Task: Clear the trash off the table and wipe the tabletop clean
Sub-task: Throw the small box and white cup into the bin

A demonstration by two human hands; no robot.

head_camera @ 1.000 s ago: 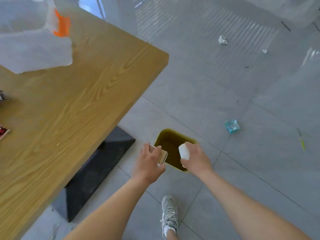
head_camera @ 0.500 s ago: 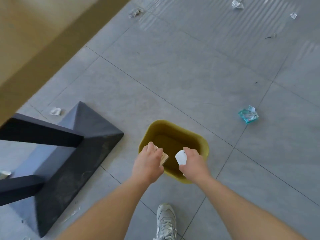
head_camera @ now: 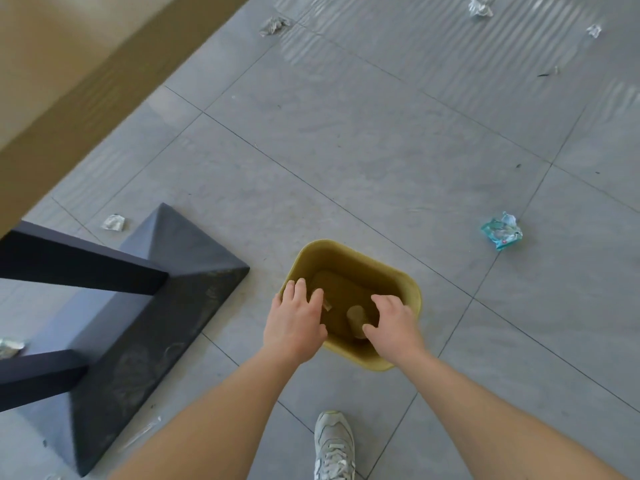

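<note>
A mustard-yellow waste bin point(head_camera: 349, 252) stands on the grey tiled floor below me. My left hand point(head_camera: 294, 323) hovers over its left rim with fingers spread and nothing in it. Over the bin's near right side, my right hand point(head_camera: 393, 323) is likewise open and empty. Inside the bin lie a small cup point(head_camera: 356, 318) and a small flat box point(head_camera: 326, 305) beside my left fingers. The wooden table's edge point(head_camera: 86, 74) runs across the upper left; its top is out of view.
The table's dark pyramid base point(head_camera: 166, 289) and black legs point(head_camera: 76, 268) stand left of the bin. Crumpled scraps lie on the floor: a teal wrapper point(head_camera: 501, 231), white paper point(head_camera: 113, 222), foil point(head_camera: 10, 347), more at the far top point(head_camera: 479, 6). My shoe point(head_camera: 334, 445) is below.
Both hands have let go: the small box from the left and the white cup from the right have dropped into the bin. The view has tilted down, away from the tabletop.
</note>
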